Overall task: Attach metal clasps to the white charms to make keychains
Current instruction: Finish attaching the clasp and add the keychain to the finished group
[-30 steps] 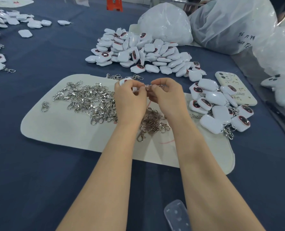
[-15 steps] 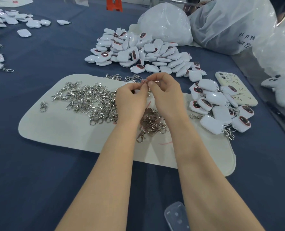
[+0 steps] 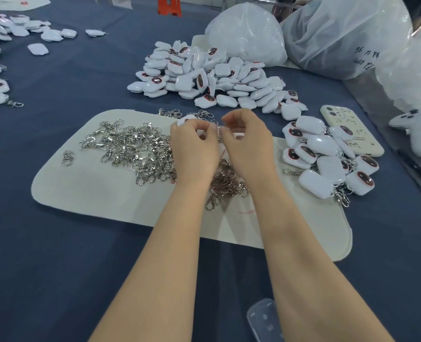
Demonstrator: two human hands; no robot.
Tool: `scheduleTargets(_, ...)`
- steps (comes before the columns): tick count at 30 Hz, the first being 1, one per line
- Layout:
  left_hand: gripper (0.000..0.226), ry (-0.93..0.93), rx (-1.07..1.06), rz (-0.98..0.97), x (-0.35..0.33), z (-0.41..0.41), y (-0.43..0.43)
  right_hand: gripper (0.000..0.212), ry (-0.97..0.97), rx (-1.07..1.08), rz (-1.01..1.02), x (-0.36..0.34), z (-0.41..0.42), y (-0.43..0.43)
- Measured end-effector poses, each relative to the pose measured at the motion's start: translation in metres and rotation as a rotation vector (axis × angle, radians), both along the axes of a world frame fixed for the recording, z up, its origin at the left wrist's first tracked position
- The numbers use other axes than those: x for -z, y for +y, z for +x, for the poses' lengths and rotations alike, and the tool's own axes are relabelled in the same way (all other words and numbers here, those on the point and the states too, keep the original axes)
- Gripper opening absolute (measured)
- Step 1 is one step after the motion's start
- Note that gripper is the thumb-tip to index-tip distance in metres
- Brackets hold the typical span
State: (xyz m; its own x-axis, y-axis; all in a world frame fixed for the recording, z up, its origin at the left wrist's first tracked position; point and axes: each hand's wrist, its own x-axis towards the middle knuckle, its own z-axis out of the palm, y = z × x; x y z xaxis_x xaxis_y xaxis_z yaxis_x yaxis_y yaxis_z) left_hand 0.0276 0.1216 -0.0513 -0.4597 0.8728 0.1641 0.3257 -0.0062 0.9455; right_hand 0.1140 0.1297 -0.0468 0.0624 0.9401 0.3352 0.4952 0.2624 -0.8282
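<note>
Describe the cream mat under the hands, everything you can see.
Cream, felt-like mat with rounded corners, flat on the blue cloth. A heap of silver clasps covers its left-middle; a smaller heap sits by the wrists. A faint red mark shows near the front. Finished keychains overlap its right edge. Above its far side the left hand grips a charm and the right hand pinches a clasp; forearms cross its near edge.

A small assembly workshop: heaps of identical white charms [image 3: 204,75], loose metal clasps [image 3: 135,149] and bulk plastic bags [image 3: 340,38] cover a blue-clothed counter [image 3: 56,267].
</note>
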Motion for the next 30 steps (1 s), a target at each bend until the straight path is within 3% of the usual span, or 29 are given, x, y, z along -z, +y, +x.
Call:
scheduleTargets(5, 0.017, 0.106, 0.02, 0.021, 0.0005, 0.0003, -0.0032, 0.005, -0.023, -0.042, 0.009, 0.003, 0.0001, 0.0013)
scheduleTargets(13, 0.017, 0.195, 0.035, 0.02, 0.0003, 0.0009, -0.0031, 0.01, 0.067, -0.045, 0.004, 0.0053, -0.0003, 0.0033)
scheduleTargets(30, 0.015, 0.165, 0.03, 0.049, 0.0023, 0.0026, -0.0028, 0.007, 0.116, -0.026, -0.02, 0.0018, -0.0005, 0.0021)
